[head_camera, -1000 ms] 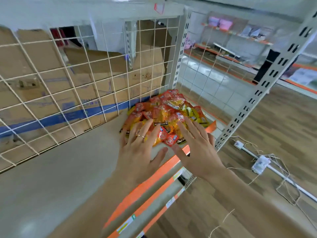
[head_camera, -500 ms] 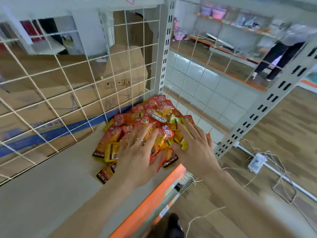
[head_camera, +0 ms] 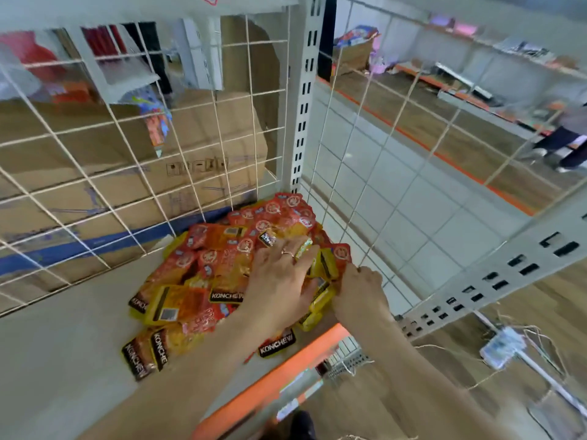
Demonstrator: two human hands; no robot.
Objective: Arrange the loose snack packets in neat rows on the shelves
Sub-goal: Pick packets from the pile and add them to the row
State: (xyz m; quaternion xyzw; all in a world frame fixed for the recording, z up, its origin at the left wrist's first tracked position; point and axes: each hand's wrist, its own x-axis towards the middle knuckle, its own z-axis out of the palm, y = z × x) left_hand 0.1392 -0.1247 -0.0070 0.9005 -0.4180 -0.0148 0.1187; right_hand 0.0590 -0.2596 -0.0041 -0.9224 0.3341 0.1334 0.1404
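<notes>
Loose packets (head_camera: 206, 281) lie heaped on the shelf (head_camera: 63, 344) in front of the post (head_camera: 303, 122). The left hand (head_camera: 279, 281) presses flat on top; the right hand (head_camera: 359, 290) curls at the heap's edge, grip unclear. They look light, slick, soft: pinch sealed edges.

Single head view, looking forward and down, close over the shelf (head_camera: 57, 360) corner

Left hand (head_camera: 279, 277) spread flat; right hand (head_camera: 359, 290) curled.
</notes>
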